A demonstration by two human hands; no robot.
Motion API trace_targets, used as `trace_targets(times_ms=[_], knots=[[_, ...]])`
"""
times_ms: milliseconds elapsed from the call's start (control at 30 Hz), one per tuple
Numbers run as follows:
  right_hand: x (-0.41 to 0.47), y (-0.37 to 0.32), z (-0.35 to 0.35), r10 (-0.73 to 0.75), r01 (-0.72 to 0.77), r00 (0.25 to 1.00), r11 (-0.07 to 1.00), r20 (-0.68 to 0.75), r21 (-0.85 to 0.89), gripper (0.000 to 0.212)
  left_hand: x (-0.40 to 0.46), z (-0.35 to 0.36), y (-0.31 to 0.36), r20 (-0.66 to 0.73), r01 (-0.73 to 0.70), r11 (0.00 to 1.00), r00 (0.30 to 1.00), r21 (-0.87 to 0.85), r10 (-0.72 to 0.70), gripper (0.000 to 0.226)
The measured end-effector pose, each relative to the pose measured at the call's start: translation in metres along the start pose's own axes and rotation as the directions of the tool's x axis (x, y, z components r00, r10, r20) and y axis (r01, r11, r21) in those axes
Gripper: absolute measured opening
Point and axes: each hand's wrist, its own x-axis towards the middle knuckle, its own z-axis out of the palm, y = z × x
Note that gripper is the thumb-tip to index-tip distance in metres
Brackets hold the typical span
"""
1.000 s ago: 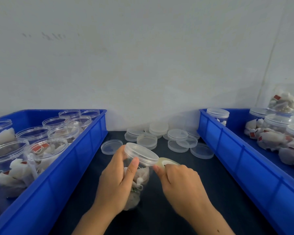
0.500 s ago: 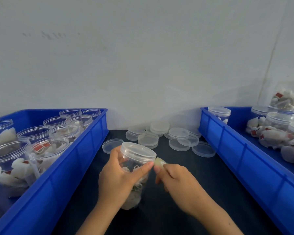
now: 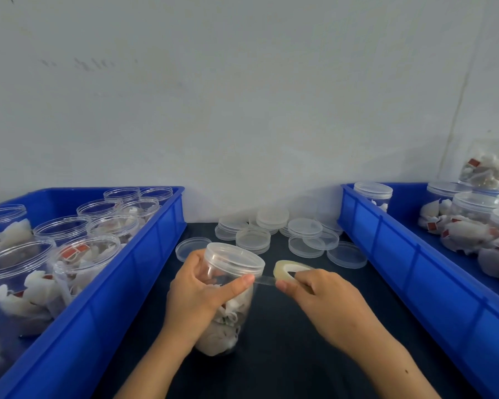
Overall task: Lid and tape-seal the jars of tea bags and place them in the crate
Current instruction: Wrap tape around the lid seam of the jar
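Left hand [image 3: 196,286] grips lidded jar [image 3: 228,295], thumb apparently pinning tape end; right hand [image 3: 314,292] holding tape roll [image 3: 293,270] has drawn back, so sealing begins.

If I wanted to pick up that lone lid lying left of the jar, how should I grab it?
Pinch the lid by its thin rim from above, probably. It lies flat, open side up, apart from the piles, so its rim is free all round.

Plain white wall [image 3: 242,110], faintly scuffed upper left, a corner seam at right. Dark tabletop [image 3: 285,355] abuts it. Lighting even.
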Motion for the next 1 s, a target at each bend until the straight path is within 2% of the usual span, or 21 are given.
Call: trace_targets(times_ms=[233, 367, 633, 833, 1000], knots=[[0.001, -0.003, 0.002, 0.012, -0.013, 1.000, 0.999, 0.007, 0.050, 0.055, -0.003, -0.001, 0.002, 0.185, 0.055, 0.982, 0.982, -0.181, -0.021, 0.076], [0.001, -0.002, 0.000, 0.019, -0.022, 0.999, 0.997, 0.032, 0.075, 0.055, -0.001, -0.002, 0.002, 0.221, 0.054, 0.974, 0.975, -0.219, -0.004, 0.080], [0.000, -0.004, 0.004, -0.028, 0.029, 0.999, 0.997, -0.022, 0.068, 0.057, -0.003, -0.003, -0.002, 0.283, 0.064, 0.964, 0.959, -0.257, 0.012, 0.096], [-0.003, -0.007, 0.010, -0.021, 0.024, 0.999, 0.998, -0.048, 0.066, 0.059, -0.005, -0.004, 0.000, 0.123, -0.014, 0.991, 0.992, -0.132, 0.031, 0.059], [-0.006, -0.014, 0.019, -0.045, 0.039, 0.989, 0.998, -0.141, -0.042, 0.061, -0.011, -0.002, 0.003, -0.003, -0.111, 0.993, 0.994, -0.044, 0.111, 0.074]])
